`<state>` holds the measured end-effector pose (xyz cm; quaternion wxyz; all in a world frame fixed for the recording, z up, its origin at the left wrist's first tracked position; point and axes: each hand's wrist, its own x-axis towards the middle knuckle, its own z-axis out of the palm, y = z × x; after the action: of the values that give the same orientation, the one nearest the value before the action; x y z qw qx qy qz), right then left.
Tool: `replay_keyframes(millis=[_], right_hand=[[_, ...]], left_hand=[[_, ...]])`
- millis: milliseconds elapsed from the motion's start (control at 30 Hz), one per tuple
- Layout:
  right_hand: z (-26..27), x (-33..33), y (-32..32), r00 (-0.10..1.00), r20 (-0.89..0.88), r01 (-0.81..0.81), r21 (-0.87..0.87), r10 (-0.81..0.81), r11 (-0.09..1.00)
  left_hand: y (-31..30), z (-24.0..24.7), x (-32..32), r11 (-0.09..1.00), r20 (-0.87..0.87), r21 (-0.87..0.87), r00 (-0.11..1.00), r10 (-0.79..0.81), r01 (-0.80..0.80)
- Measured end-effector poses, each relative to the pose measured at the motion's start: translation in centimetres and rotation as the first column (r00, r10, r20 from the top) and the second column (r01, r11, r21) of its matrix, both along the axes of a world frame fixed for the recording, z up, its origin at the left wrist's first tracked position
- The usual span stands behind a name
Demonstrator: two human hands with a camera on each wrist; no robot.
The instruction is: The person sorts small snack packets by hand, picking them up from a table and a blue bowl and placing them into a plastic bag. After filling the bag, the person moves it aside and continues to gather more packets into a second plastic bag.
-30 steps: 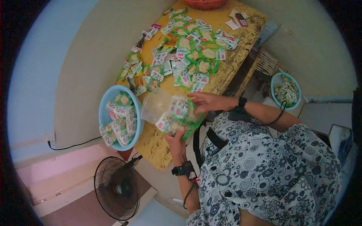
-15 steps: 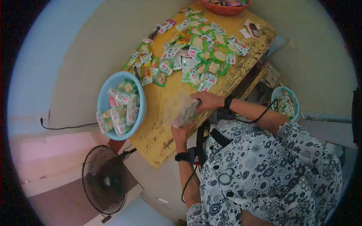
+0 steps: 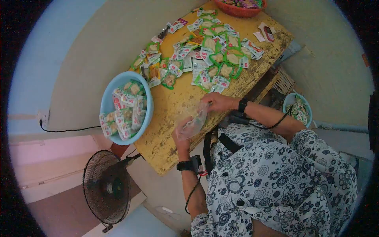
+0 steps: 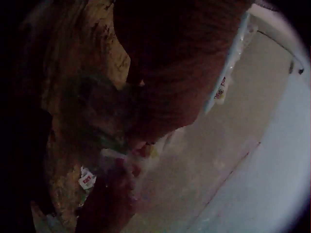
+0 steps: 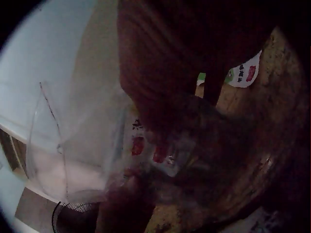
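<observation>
Near the table's front edge, a clear plastic bag (image 3: 198,121) is held between both hands. My left hand (image 3: 182,132) grips its lower left side. My right hand (image 3: 220,102) pinches its upper right edge, fingers bent. In the right wrist view the bag's clear film (image 5: 73,160) spreads to the left, with white, red-marked snack packets (image 5: 137,143) showing by the fingers. The left wrist view is dark and blurred around the left hand (image 4: 170,73). Many green-and-white snack packets (image 3: 226,70) lie scattered on the yellow table (image 3: 158,146) beyond the hands.
At the table's left edge stands a blue basin (image 3: 149,114) of filled packets. A red basket (image 3: 239,12) sits at the far end, near a phone (image 3: 269,34). Another blue basin (image 3: 310,114) stands low on the right. A fan (image 3: 106,187) is at lower left.
The bag with packets has been turned up and drawn closer between the hands; its packets are less visible now. My right hand has gone from spread over the packets to pinching the bag.
</observation>
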<state>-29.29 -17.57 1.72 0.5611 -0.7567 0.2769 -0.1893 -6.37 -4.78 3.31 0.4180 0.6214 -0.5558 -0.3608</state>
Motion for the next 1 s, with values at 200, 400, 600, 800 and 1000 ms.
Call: replay_keyframes(millis=[200, 400, 600, 800, 1000], right_hand=[[0.0, -0.2, -0.3, 0.991, 0.132, -0.002, 0.027, -0.001, 1.000], [-2.1, -1.0, -1.7, 0.999, 0.037, 0.018, -0.084, -0.015, 0.996], [3.8, -1.2, -0.9, 0.993, 0.121, -0.004, -0.028, 0.007, 1.000], [8.7, -1.9, -0.6, 0.991, 0.120, 0.056, -0.016, -0.054, 0.998], [8.8, -2.2, -0.8, 0.977, 0.182, 0.138, -0.149, -0.110, 0.979]], left_hand=[[0.4, 2.5, -0.9, 0.992, -0.206, 0.057, 0.971, 0.125, -0.116], [0.1, 2.9, -0.8, 0.992, -0.287, 0.016, 0.950, 0.127, -0.128], [0.5, 6.6, -1.3, 0.991, -0.197, -0.048, 0.973, 0.116, -0.128], [1.1, 8.8, -0.8, 0.975, -0.243, -0.019, 0.947, 0.210, -0.221], [1.6, 10.5, -0.3, 0.981, 0.012, -0.065, 0.982, 0.186, -0.185]])
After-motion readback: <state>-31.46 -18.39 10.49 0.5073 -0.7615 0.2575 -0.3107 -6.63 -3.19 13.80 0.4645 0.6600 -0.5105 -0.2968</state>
